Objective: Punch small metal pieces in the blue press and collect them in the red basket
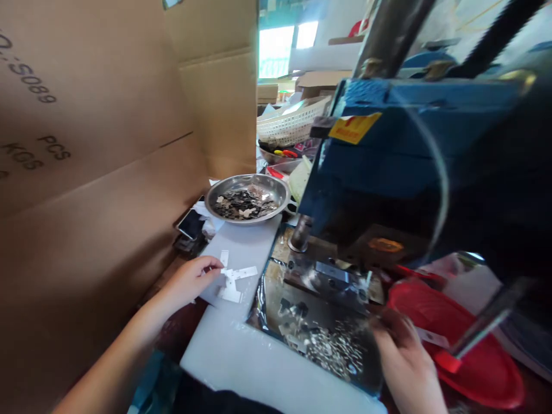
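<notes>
While the left hand (194,280) has thumb and index at the left side of the pale flat strips (245,272), left of centre on the white counter (259,368), its grip looks nearly closed; can't tell if a strip is actually pinched. Strips overlap crosswise, so my call: slide one sideways by its edge to separate it, then lift, and check it's a single, not two together. Hold by the edges, no bending; they look thin. Right hand (405,353), lower right, is blurred beside the machine plate (276,287); can't tell whether its grip is released or holding the strip-like piece (432,337) next to it, over the red basin (483,374). Bright slivers (334,345) litter the plate's lower part, so keep fingertips and strips off them; stay clear of the metal block (319,284) too.
</notes>
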The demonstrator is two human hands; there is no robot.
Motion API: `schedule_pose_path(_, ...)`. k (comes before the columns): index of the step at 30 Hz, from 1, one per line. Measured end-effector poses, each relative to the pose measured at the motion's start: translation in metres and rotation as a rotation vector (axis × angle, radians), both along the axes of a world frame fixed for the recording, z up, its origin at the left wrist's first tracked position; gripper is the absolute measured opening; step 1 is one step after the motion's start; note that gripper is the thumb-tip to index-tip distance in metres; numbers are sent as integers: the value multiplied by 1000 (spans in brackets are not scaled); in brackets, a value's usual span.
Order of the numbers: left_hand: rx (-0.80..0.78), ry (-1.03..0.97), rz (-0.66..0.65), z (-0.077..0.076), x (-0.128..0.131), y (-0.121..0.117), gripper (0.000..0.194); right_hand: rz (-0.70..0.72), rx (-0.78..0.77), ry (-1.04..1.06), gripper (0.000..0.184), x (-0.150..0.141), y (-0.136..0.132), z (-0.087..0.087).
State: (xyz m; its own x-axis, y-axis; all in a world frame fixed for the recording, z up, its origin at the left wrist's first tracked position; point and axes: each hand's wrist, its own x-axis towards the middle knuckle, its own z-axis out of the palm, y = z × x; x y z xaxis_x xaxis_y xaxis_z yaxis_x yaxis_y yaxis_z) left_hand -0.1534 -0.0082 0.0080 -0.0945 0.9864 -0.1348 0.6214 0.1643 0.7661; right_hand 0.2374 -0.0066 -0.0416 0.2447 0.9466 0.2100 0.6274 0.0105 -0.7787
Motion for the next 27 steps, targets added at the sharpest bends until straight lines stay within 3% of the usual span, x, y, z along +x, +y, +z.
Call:
schedule_pose_path(4,-32,145,-89,-12,-8,-29,22,78,-67,75,35,-2,-6,-12)
schedule_pose_path(9,19,276,-122,-16,13,-33,16,137,-21,48,36,-20,-11,-13)
schedule_pose_path(12,-18,106,-113,-19,28,-34,8,238,-51,29,34,-41,-20,-4)
schedule_pose_path(15,-120,-232,-101,-25,53,-35,17,418,-177,73,34,-67,-31,5)
schedule_pose_path(19,-224,-565,-103,-23,94,-34,29,455,-254,227,44,-91,-38,15)
schedule_pose_path(23,-227,-615,-187,-13,124,-33,23,376,-281,354,43,-100,-38,24)
schedule_pose_path(27,-240,-590,-220,-10,136,-31,22,317,-312,488,34,-98,-34,26)
